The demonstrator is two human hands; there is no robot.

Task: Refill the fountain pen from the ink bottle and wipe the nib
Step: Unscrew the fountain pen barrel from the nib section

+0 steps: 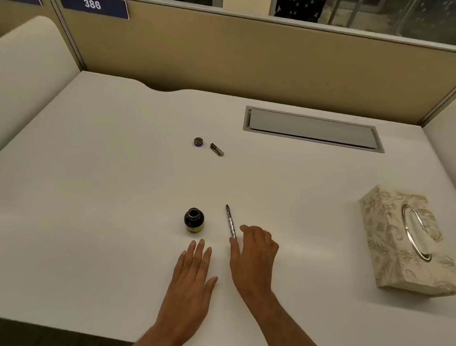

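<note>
A small dark ink bottle (pixel 194 220) stands uncapped on the white desk (pixel 106 187). Just right of it lies the fountain pen (pixel 230 221), nib pointing away from me. My right hand (pixel 254 258) hovers at the pen's near end with fingers spread; its thumb is beside the pen's tip, and no grip shows. My left hand (pixel 193 277) lies flat on the desk below the bottle, fingers together, holding nothing. Farther back rest the bottle's cap (pixel 198 142) and the pen's cap (pixel 217 149).
A patterned tissue box (pixel 401 241) with a metal ring opening sits at the right. A grey cable hatch (pixel 312 129) is set into the desk's far side. Beige partitions (pixel 234 57) wall in the desk at the back and sides.
</note>
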